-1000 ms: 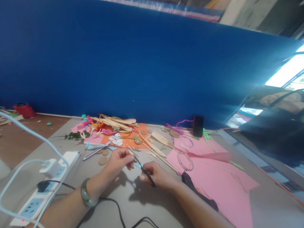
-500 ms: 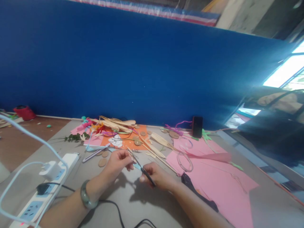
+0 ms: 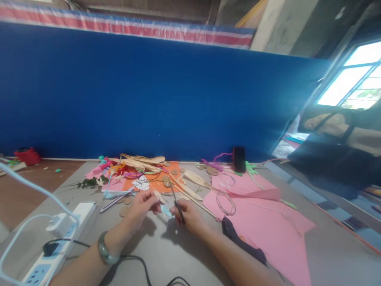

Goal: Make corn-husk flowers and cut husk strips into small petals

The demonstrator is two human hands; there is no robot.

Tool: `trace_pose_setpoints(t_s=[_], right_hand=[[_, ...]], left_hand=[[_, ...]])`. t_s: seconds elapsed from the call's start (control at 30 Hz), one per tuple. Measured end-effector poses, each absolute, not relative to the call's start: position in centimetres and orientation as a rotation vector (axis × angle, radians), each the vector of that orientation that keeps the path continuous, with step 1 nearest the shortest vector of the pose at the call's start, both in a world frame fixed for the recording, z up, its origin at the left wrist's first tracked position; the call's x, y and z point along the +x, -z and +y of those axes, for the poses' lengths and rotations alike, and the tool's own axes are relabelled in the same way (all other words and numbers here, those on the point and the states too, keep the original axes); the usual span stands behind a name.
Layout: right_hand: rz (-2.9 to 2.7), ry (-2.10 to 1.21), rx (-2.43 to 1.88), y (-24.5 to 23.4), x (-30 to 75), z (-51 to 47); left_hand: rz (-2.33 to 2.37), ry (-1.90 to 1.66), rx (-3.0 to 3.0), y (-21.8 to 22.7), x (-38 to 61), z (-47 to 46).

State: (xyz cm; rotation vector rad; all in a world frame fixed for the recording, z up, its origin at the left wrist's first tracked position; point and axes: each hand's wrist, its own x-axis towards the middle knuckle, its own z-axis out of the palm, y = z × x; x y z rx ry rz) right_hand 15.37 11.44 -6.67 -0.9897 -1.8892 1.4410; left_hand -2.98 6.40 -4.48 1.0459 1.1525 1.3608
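Observation:
My left hand [image 3: 143,206] pinches a small pale piece of dried husk [image 3: 159,196] between thumb and fingers, its tip pointing up and right. Close to its right, my right hand [image 3: 190,216] is closed around black-handled scissors [image 3: 179,210]. Their blades point up and away, towards the orange paper. Between the two hands shows a light blue scrap [image 3: 166,211]; whether it is held or lies lower down, I cannot tell. Beyond the hands, strips of dried husk [image 3: 143,162] lie heaped on the orange paper [image 3: 154,182].
Pink paper sheets [image 3: 268,230] cover the right side, with a black glue gun-like tool [image 3: 242,242] on them. A phone [image 3: 239,159] leans on the blue partition [image 3: 166,95]. At left lies a white power strip [image 3: 80,214] with cables. Wooden discs [image 3: 125,210] lie near my left hand.
The scissors have turned more upright and their blades have moved away from the husk piece in my left hand. The camera view has tilted up slightly and shifted right.

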Motion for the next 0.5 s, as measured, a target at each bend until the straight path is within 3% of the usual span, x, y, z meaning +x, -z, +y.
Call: trace_pose_setpoints(t_s=[0.23,0.4,0.5], right_hand=[[-1.641,-1.244,-1.007,7.1,15.3,12.6],[-1.695,-1.262,-0.990,6.9,15.1,11.9],[-1.897,-1.053,-1.117,6.6,15.3,11.5]], left_hand=[[1.380,-1.108,1.086,3.6,-5.0,8.0],[1.493,-0.793,1.260,3.9,-6.7,6.0],[1.577,-0.552,1.422,4.7,-8.0,4.8]])
